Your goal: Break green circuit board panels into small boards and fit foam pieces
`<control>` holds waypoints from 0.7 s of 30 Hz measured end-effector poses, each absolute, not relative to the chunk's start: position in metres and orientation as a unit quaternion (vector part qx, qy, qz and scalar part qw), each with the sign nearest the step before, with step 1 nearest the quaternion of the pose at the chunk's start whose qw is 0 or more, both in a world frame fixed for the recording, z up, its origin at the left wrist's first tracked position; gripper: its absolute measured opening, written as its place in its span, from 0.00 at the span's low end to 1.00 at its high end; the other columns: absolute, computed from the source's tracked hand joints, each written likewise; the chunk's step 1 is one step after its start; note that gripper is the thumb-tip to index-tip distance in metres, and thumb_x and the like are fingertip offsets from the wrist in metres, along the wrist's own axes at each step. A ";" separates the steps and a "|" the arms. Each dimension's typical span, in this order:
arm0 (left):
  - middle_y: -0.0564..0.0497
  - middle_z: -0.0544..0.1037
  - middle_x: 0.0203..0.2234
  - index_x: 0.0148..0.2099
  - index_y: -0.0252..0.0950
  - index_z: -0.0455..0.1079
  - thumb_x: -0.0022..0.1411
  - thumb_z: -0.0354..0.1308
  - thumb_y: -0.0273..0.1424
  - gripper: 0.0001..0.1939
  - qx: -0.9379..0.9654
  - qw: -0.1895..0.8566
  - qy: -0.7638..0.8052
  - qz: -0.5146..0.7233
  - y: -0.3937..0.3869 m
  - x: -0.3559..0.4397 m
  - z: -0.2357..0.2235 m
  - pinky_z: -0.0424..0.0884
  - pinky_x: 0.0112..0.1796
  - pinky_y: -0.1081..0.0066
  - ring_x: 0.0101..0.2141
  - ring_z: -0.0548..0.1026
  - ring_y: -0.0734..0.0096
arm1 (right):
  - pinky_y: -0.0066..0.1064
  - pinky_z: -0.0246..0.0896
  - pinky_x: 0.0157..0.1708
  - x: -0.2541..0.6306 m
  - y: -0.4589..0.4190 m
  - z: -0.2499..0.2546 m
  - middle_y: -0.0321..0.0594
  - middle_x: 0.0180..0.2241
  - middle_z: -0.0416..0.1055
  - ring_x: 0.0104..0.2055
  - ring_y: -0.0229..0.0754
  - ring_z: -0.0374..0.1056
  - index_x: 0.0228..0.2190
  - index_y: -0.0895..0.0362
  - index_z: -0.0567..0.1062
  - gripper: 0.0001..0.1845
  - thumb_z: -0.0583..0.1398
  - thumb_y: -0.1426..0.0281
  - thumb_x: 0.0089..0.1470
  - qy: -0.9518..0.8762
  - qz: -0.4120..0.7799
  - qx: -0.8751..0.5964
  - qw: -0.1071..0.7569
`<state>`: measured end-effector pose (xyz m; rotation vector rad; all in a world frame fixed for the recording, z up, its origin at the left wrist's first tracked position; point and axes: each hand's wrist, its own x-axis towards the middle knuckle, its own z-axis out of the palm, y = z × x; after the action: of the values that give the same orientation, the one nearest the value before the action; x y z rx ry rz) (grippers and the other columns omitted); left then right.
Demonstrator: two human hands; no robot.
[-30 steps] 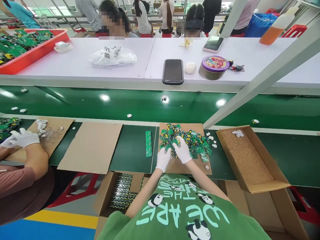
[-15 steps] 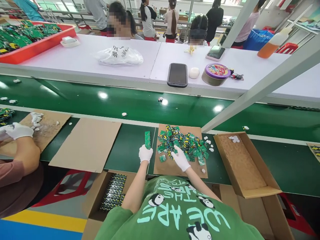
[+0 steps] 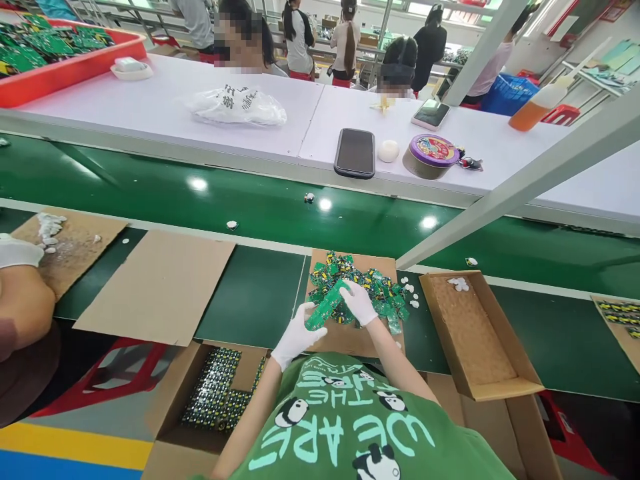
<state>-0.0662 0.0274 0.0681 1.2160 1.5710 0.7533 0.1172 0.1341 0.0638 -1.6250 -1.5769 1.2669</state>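
Note:
A long green circuit board strip [image 3: 326, 306] slants in front of my body, held at both ends. My left hand [image 3: 299, 335], in a white glove, grips its lower left end. My right hand [image 3: 359, 304], also gloved, has its fingers closed on the upper right end. Just beyond and beneath them lies a heap of small circuit boards [image 3: 389, 293], green with yellow and black parts. The heap rests on a cardboard sheet [image 3: 350, 344], and my hands hide part of it.
A carton [image 3: 213, 390] holding rows of boards sits below the bench at left. An open cardboard box [image 3: 483, 337] stands on the right, beside a slanting white post [image 3: 480, 207]. Another person's gloved hand [image 3: 19, 253] is at far left. A green conveyor [image 3: 270, 193] runs across.
My left hand has brought the board strip toward the right and tilted it. My right hand has left the heap and taken the strip's other end. The view has shifted slightly.

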 end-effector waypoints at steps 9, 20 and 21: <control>0.52 0.73 0.23 0.26 0.37 0.69 0.59 0.53 0.43 0.17 0.477 0.474 0.676 0.301 0.030 -0.050 0.063 0.67 0.30 0.71 0.26 0.70 0.68 | 0.40 0.64 0.45 0.109 0.129 0.069 0.44 0.41 0.76 0.34 0.45 0.71 0.50 0.53 0.72 0.24 0.58 0.59 0.53 -0.622 0.410 -0.615 0.258; 0.55 0.67 0.18 0.28 0.35 0.70 0.59 0.51 0.47 0.21 0.461 0.513 0.662 0.293 0.037 -0.051 0.067 0.60 0.21 0.75 0.18 0.65 0.74 | 0.31 0.68 0.24 0.115 0.102 0.051 0.39 0.27 0.77 0.21 0.38 0.67 0.43 0.58 0.76 0.21 0.54 0.59 0.57 -0.625 0.491 -0.562 0.231; 0.55 0.68 0.18 0.27 0.35 0.70 0.60 0.51 0.47 0.21 0.465 0.507 0.664 0.292 0.038 -0.050 0.066 0.60 0.21 0.75 0.19 0.65 0.74 | 0.34 0.70 0.29 0.112 0.099 0.052 0.41 0.32 0.78 0.24 0.39 0.69 0.44 0.58 0.76 0.19 0.55 0.62 0.56 -0.631 0.475 -0.564 0.240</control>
<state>-0.0496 0.0384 0.0662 1.1205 1.6015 0.7039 0.1124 0.0995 0.0522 -1.5421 -1.7274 1.3006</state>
